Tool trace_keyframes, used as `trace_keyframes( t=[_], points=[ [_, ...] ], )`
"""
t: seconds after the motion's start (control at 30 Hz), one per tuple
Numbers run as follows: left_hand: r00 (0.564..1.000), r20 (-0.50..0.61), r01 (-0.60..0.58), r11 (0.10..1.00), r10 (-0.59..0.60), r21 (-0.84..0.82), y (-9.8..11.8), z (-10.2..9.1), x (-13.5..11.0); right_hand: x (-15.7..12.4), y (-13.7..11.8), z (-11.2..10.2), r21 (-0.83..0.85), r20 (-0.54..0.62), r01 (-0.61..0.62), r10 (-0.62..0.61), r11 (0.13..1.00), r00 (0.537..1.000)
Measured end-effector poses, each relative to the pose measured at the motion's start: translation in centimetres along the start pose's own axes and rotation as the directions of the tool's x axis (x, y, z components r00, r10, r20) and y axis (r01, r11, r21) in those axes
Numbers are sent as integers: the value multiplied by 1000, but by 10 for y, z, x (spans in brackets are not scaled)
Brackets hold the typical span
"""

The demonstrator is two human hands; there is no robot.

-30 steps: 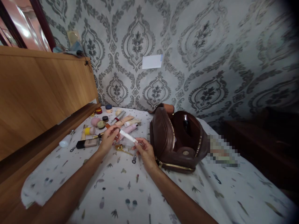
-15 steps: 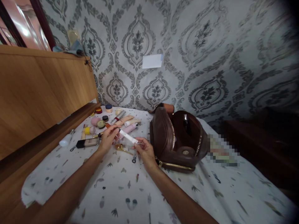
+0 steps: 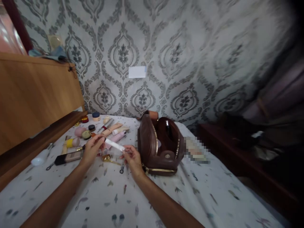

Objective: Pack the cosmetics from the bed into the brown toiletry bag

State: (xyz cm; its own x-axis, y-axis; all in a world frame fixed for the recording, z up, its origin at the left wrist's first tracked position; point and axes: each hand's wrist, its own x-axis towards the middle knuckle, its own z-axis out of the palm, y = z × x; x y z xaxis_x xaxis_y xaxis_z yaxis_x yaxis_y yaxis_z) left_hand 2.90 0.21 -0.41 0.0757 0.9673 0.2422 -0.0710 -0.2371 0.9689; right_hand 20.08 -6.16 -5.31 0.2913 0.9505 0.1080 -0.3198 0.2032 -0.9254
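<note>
Between both hands I hold a slim white tube (image 3: pixel 115 145), tilted down to the right, its print too blurred to read. My left hand (image 3: pixel 93 148) pinches its dark upper end, and my right hand (image 3: pixel 133 160) grips the lower end with the fingertips. Beneath the tube lies a pink tube (image 3: pixel 116 139). A gold-coloured item (image 3: pixel 107 157) rests on the cloth between my hands. The brown leather bag (image 3: pixel 148 139) stands unzipped just right of my right hand, with a dark, shiny object (image 3: pixel 168 128) inside. A foundation bottle (image 3: pixel 70 157) with a black cap lies by my left hand.
Several cosmetics surround my left hand, among them a pink sponge (image 3: pixel 80 131), a blue-lidded jar (image 3: pixel 96 116) and a yellow-banded bottle (image 3: pixel 72 142). A wooden panel (image 3: pixel 40 95) borders the left. Patterned cloth (image 3: pixel 104 196) covers the surface. A blurred-out item (image 3: pixel 197 150) lies right of the bag.
My view has turned to the right, so everything sits farther left. Both hands still hold the white tube between them, in nearly the same pose.
</note>
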Motion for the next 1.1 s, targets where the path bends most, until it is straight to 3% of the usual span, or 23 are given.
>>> trace_keyframes(
  t=[0.17, 0.33, 0.4, 0.5, 0.6, 0.7, 0.83, 0.93, 1.1],
  points=[
    [996, -91, -32, 979, 14, -200, 19, 5, 4, 1, 3, -2, 27, -10, 0, 0, 1000, 1000],
    [995, -72, -91, 945, 72, -315, 70, 32, 3, -2, 1, -1, 36, -8, -17, 17, 999, 1000],
    [990, -33, -142, 941, 138, -307, 93, 49, 2, -3, 0, 0, 35, 0, -12, 12, 999, 1000],
    [968, 118, -189, 954, 221, -231, 123, 79, 4, -4, -2, 0, 34, 7, -3, 3, 999, 1000],
    [889, 330, -301, 948, 318, -102, 142, 113, 10, -4, -1, -1, 27, -3, -4, 5, 1000, 1000],
    [800, 483, -401, 916, 356, -11, 147, 150, 20, -3, 0, -1, 28, -6, -6, 6, 1000, 1000],
    [742, 608, -461, 873, 281, 160, 140, 194, 29, -3, 0, -1, 22, 0, -11, 11, 1000, 1000],
    [716, 658, -548, 772, 234, 322, 134, 217, 30, -3, 0, -2, 7, 23, -1, 1, 1000, 1000],
    [715, 685, -612, 599, 141, 516, 129, 242, 27, -2, -2, -1, -14, 19, 19, -19, 1000, 1000]
  ],
)
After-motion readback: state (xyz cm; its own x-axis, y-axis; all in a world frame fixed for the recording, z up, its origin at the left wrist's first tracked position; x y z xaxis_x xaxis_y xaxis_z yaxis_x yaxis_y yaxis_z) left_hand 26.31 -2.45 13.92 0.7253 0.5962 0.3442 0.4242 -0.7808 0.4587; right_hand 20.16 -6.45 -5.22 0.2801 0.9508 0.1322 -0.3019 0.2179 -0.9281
